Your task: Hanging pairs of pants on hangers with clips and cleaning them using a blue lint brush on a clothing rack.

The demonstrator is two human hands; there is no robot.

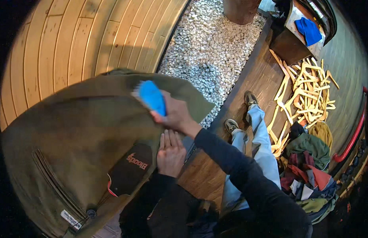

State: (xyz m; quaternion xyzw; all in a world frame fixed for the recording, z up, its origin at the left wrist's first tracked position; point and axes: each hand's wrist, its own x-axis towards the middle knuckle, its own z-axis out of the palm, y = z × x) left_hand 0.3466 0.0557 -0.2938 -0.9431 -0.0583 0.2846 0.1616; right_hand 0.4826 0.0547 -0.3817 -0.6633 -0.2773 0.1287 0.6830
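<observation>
An olive-green jacket (pixel 88 115) is spread out in front of me, taking up the left and middle of the view. My right hand (pixel 175 112) grips a blue brush (pixel 152 97), its pale bristles against the cloth near the far edge. Just nearer, my left hand (pixel 171 154) lies flat on the jacket's right edge with fingers stretched out. A dark hang tag (pixel 132 168) with red lettering rests on the cloth beside that hand. Further left are a zip (pixel 59 184), a round cord toggle (pixel 91 213) and a small white label (pixel 71 219).
Wooden planks (pixel 84 39) lie beyond the jacket, beside a bed of white pebbles (pixel 208 55). Legs in light blue jeans (pixel 263 146) stretch across the floor. At right are heaped wooden hangers (pixel 311 89), piled clothes (pixel 311 170), a dark box (pixel 291 43) with a blue cloth (pixel 309 31), and a red pipe (pixel 356 127).
</observation>
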